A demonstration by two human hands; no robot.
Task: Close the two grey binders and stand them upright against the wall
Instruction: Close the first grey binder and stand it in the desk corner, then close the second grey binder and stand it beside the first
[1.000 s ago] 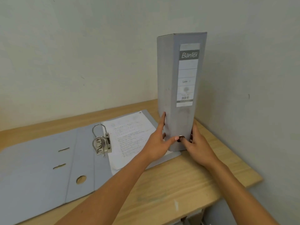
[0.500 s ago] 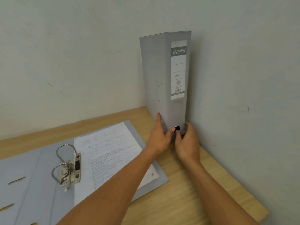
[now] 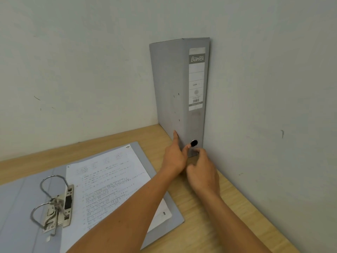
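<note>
The closed grey cardboard lever-arch binder [image 3: 179, 88] stands upright in the corner of the pale wooden surface [image 3: 215, 212], its right cover against the off-white wall [image 3: 273, 88]. The left hand [image 3: 174, 157] presses extended fingers on its lower cover. The right hand [image 3: 204, 172], loosely curled, touches the spine base without grasping. The second grey binder [image 3: 21, 201] lies open, flat, with lined paper [image 3: 109, 183].
</note>
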